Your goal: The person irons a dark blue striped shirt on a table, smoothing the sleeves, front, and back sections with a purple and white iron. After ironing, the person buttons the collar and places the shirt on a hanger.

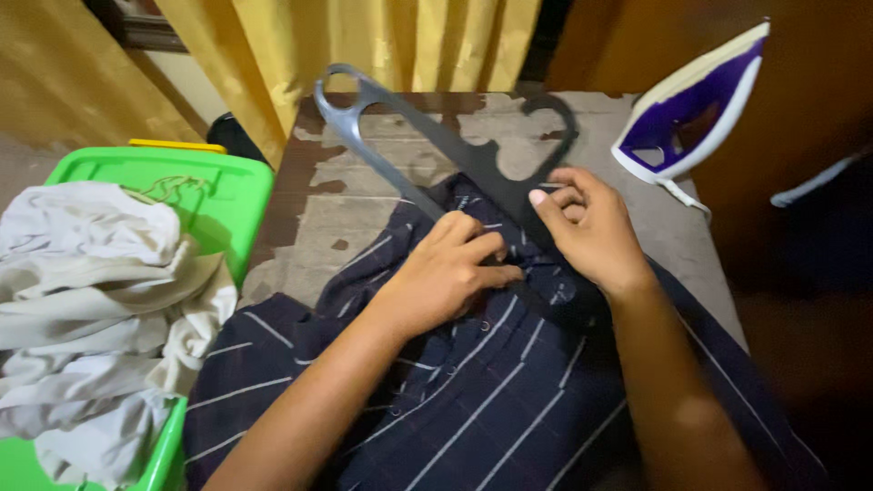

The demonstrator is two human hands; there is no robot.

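Yellow curtains [364, 45] hang behind a worn table [364, 182] where a dark striped shirt [491, 400] lies across the near edge. At its collar, the left hand [446, 273] pinches the fabric while the right hand [591, 232] grips a dark plastic hanger [436, 136]. A purple-and-white iron [691, 109] stands at the far right corner; a green bin [218, 191] of pale laundry [91, 300] sits off the left edge.

One hanger [455, 136], one shirt [509, 391], one iron [696, 109]

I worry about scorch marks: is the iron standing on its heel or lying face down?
On its heel. The iron stands tilted up at the table's far right corner, its purple and white body raised, away from the striped shirt.
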